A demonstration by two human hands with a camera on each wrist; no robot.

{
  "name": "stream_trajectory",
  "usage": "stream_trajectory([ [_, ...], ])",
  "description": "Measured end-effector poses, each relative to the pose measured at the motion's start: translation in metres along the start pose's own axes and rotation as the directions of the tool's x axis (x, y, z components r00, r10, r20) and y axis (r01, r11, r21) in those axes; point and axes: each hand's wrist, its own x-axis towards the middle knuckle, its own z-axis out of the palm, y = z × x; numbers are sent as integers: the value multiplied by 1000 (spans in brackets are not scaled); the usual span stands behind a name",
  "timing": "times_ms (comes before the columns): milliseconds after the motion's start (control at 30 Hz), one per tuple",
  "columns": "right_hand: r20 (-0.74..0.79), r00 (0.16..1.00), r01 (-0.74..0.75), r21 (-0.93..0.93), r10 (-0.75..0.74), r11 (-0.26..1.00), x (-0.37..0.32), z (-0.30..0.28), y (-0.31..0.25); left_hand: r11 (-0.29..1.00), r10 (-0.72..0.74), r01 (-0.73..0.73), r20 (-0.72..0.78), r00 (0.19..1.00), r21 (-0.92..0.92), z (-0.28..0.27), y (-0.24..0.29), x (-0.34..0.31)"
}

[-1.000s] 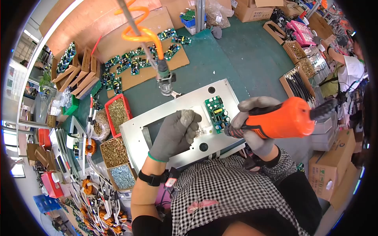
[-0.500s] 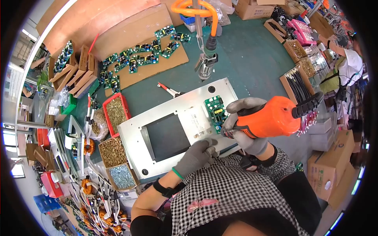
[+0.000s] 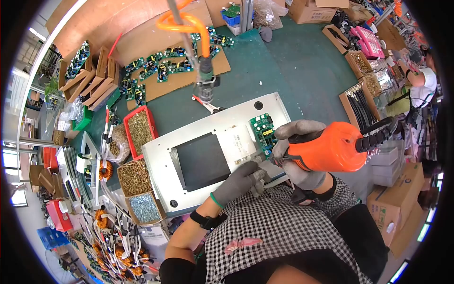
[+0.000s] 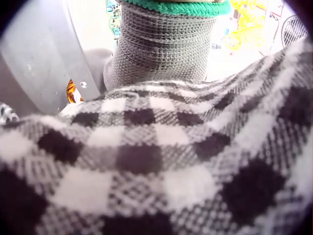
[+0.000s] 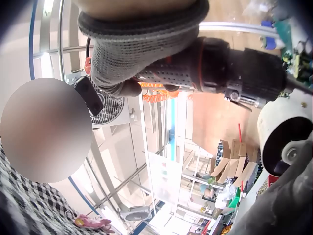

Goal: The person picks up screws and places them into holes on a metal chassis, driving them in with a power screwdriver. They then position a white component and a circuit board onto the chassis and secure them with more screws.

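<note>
My gloved right hand [image 3: 303, 171] grips an orange electric screwdriver [image 3: 333, 147] lying across the palm, its front end near the green circuit board [image 3: 263, 132]. In the right wrist view the screwdriver's black nose [image 5: 257, 73] extends past the glove. The board sits on the right part of a white metal panel [image 3: 163, 158] with a rectangular cutout. My gloved left hand [image 3: 240, 182] is at the panel's front edge, fingers bent, close to the checked apron [image 3: 265, 222]. Cloth fills most of the left wrist view and hides those fingers; I cannot tell what they hold.
A second screwdriver [image 3: 206, 87] hangs on an orange coiled hose behind the panel. Bins of brass screws [image 3: 135, 177] and silver screws [image 3: 145, 208] stand to the left. More circuit boards lie on cardboard [image 3: 189, 78] at the back. Black cables fill a box [image 3: 360, 106] at right.
My left hand has come down from over the panel to its front edge. The hanging screwdriver swung right, then back left. The right hand still holds the orange screwdriver beside the board.
</note>
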Motion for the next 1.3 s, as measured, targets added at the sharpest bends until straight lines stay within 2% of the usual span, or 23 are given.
stream_trajectory([
  [133,-47,998,-48,28,49,998,-1,1,1,999,6,-5,12,1000,-52,-7,-12,4],
  [233,-90,996,-11,85,18,996,-3,1,1,995,18,-18,-2,1000,-102,-7,-11,3],
  [300,-50,999,10,9,-9,1000,0,-1,0,988,27,-30,-23,999,-150,-8,-13,4],
  [400,118,988,113,-82,-103,990,-1,-9,6,998,-9,11,38,999,-57,-10,-9,3],
  [467,208,971,141,-105,-117,984,-1,-10,5,1000,-12,11,-8,1000,-14,-9,-10,0],
  [533,242,967,106,-114,-76,988,1,-9,1,1000,14,-14,-65,998,-5,-7,-8,-3],
  [633,70,997,-40,-78,45,996,-7,0,2,997,47,-56,-153,987,-52,-5,-4,-14],
  [700,105,994,-18,-90,28,996,-8,1,-1,995,45,-61,-183,982,-82,-12,-9,-16],
  [800,148,989,38,-122,-19,992,-8,0,0,971,-33,-12,-183,983,-240,-13,-10,-15],
  [867,121,990,69,-14,-67,998,-6,-1,0,974,-9,-33,-179,984,-226,-10,-6,-16],
  [900,75,993,79,108,-87,991,-4,-2,-3,975,2,-42,-178,984,-220,-9,-4,-16],
  [933,29,995,88,230,-98,969,-2,-3,-5,971,-15,-29,-185,983,-236,-8,-4,-15],
  [1033,54,959,215,493,-277,843,10,-6,-24,960,-70,15,-191,979,-279,-6,-6,-13],
  [1133,70,925,284,525,-373,802,13,-4,-25,952,-94,39,-169,981,-304,-1,0,-11],
  [1300,97,940,230,529,-328,817,9,-6,-26,953,-100,56,-137,985,-298,4,6,-11],
])
